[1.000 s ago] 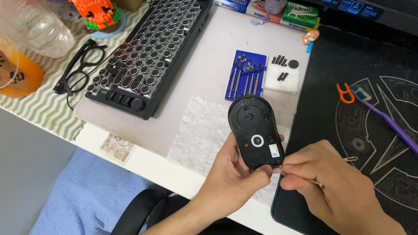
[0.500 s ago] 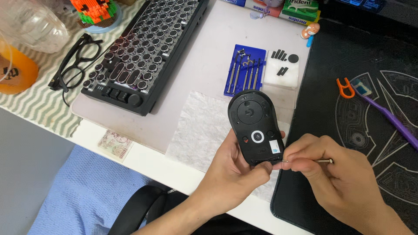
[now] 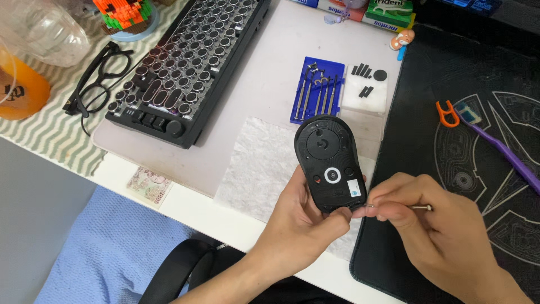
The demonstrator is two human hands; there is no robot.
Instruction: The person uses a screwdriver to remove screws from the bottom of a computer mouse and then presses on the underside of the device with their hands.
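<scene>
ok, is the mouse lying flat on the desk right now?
No: the left hand holds the black mouse underside-up above the white paper sheet, while the right hand works a thin tool at its lower edge.

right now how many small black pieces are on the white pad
5 that I can make out on the white pad: three slanted strips at its top, a round piece beside them, and one strip lower down. Some may overlap.

White desk, black keyboard, paper towel, black desk mat, glasses

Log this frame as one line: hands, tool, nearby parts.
left hand: holds black mouse underside up | right hand: pinches thin metal tool at mouse's near edge | blue screwdriver tray behind
</scene>
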